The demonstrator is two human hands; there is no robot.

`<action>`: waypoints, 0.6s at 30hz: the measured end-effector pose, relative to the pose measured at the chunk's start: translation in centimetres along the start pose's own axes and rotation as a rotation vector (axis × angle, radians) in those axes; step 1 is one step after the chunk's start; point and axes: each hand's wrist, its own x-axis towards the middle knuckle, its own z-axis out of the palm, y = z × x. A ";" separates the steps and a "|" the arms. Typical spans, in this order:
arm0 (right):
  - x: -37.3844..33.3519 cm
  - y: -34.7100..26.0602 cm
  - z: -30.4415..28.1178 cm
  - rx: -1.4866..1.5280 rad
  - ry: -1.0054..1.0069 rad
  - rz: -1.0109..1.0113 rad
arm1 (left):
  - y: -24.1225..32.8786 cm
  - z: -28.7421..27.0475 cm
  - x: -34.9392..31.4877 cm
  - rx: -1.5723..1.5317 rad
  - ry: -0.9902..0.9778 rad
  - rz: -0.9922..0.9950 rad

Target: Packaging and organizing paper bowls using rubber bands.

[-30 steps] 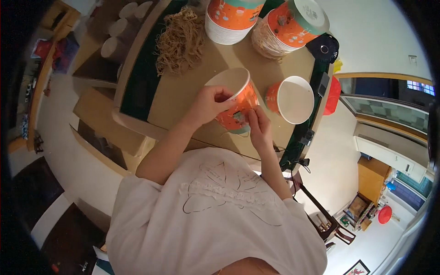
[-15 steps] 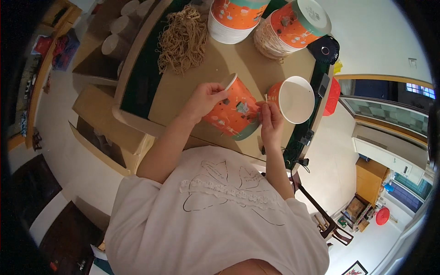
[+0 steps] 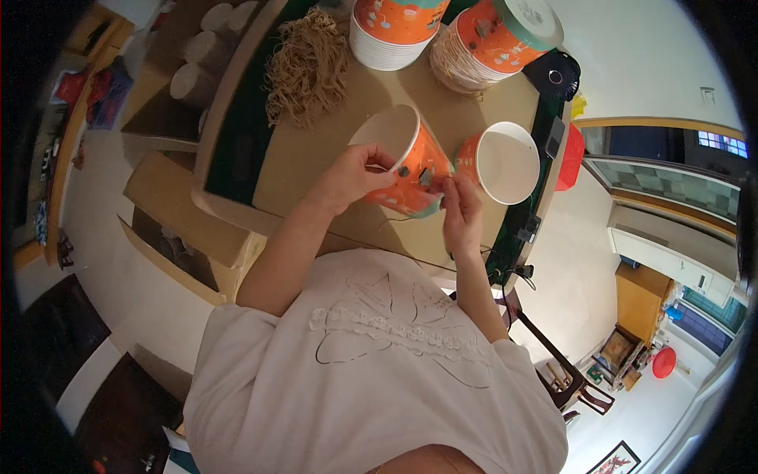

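My left hand grips an orange printed paper tub by its wall near the white rim, thumb and fingers closed. The tub is tilted, so its pale inside shows. At the tub's right side my right hand has thumb and fingertips pinched together; what lies between them is too small to make out. A thin strand seems to hang below the tub. Just right of it is a second orange tub with its white open mouth facing up. A tangled heap of tan strings lies beyond my left hand.
Nested orange tubs form a left stack and a right stack at the table's far side. A black fan and a phone-like device line the right edge. Cardboard boxes stand left of the table.
The held tub has turned so that its open mouth now shows toward me. My left hand still holds it near the rim, and my right fingertips stay pinched at its side.
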 end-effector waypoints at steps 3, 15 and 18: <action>-0.2 0.1 0.5 -0.138 -0.027 -0.096 | -0.5 0.3 0.3 -0.003 0.097 0.073; 0.0 1.4 -2.7 0.149 0.176 0.122 | 1.5 0.0 -1.0 -0.189 -0.036 0.218; -0.7 0.9 -1.7 0.024 0.217 -0.069 | 2.7 1.5 -1.0 -0.188 0.018 0.234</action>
